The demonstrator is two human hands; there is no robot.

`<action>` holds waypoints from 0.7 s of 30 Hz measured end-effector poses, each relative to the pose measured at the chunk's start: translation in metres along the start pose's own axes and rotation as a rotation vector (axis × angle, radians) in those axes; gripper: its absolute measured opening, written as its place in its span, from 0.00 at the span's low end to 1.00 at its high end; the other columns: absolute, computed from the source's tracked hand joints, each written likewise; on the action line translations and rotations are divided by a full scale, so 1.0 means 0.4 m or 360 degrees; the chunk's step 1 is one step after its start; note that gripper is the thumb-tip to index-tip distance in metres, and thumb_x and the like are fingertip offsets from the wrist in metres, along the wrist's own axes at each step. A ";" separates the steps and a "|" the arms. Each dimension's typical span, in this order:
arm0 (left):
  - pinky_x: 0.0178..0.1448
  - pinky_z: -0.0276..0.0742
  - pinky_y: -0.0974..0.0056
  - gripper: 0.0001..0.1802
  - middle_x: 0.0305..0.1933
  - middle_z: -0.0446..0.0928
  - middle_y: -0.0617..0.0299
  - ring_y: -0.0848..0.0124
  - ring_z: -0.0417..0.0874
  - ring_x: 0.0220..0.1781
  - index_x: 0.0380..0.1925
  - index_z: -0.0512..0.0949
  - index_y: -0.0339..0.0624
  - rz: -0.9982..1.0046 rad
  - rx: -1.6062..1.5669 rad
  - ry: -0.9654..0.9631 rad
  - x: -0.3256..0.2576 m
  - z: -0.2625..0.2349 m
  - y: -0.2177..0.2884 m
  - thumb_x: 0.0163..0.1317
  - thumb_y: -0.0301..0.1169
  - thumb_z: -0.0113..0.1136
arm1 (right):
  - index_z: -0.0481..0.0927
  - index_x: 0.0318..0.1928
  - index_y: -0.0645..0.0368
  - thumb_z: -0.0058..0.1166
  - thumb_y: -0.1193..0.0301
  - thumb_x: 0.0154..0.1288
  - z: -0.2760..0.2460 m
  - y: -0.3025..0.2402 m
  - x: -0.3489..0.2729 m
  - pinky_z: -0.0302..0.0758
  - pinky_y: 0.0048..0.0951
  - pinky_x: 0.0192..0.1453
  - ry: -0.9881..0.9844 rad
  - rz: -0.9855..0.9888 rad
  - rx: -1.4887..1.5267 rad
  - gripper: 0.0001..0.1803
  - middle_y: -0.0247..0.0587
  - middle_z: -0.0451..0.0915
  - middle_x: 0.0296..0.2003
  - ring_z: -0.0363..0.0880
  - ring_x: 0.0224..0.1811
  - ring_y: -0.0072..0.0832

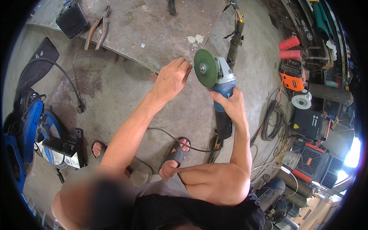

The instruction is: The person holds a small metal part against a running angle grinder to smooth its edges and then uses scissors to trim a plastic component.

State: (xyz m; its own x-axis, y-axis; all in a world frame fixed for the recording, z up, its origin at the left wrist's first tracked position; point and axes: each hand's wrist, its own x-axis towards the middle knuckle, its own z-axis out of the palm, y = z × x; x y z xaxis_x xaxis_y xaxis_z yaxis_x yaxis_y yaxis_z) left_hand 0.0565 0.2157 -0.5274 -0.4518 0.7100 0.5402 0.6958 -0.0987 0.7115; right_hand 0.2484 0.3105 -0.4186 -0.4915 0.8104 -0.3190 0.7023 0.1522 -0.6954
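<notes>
My right hand is wrapped round the body of a blue angle grinder, which has a grey head and a black rear end. Its thin green disc faces left and stands upright. Close to the disc's left edge is my left hand, with fingers curled and pinched together beside the table's edge. Whatever those fingertips hold, if anything, is hidden behind the hand. A dark cord runs left across the floor from the grinder's rear end.
On the metal-topped table lie pliers and a black box. A blue saw stands at left. To the right are coiled cables, an orange machine, a black welding machine and gas cylinders.
</notes>
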 end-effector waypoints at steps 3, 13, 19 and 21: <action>0.34 0.76 0.51 0.06 0.29 0.75 0.53 0.51 0.80 0.32 0.28 0.78 0.36 0.0007 0.0014 0.0003 0.004 0.000 0.005 0.59 0.22 0.68 | 0.82 0.44 0.70 0.72 0.61 0.53 -0.001 -0.001 -0.001 0.78 0.31 0.43 0.0000 -0.0011 0.0023 0.26 0.40 0.84 0.32 0.81 0.34 0.25; 0.34 0.76 0.51 0.05 0.29 0.74 0.53 0.52 0.80 0.32 0.29 0.79 0.37 0.0026 0.0033 0.0011 0.001 0.001 0.001 0.57 0.22 0.68 | 0.83 0.44 0.70 0.73 0.62 0.53 0.006 0.005 0.004 0.78 0.30 0.43 -0.0022 0.0016 0.0065 0.26 0.40 0.84 0.33 0.81 0.35 0.25; 0.36 0.77 0.54 0.04 0.32 0.78 0.52 0.51 0.82 0.34 0.32 0.81 0.37 -0.0044 -0.0043 -0.0017 0.002 0.003 -0.001 0.58 0.22 0.67 | 0.82 0.46 0.70 0.73 0.61 0.55 -0.013 0.010 -0.010 0.77 0.28 0.42 0.0006 0.0070 0.0318 0.26 0.38 0.84 0.35 0.80 0.35 0.23; 0.37 0.78 0.56 0.04 0.35 0.81 0.50 0.51 0.83 0.35 0.35 0.82 0.36 -0.0138 -0.0091 -0.0070 0.002 -0.004 -0.006 0.59 0.22 0.66 | 0.82 0.47 0.71 0.73 0.62 0.55 -0.026 -0.005 -0.031 0.78 0.29 0.43 0.0113 0.0167 0.0514 0.27 0.40 0.84 0.36 0.81 0.36 0.25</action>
State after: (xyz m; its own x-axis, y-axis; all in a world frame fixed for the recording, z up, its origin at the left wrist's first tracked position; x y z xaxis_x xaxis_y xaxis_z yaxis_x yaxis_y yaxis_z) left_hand 0.0535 0.2154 -0.5278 -0.4829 0.7474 0.4562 0.6216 -0.0744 0.7798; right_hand 0.2584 0.3060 -0.4066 -0.3800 0.8512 -0.3621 0.5425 -0.1119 -0.8325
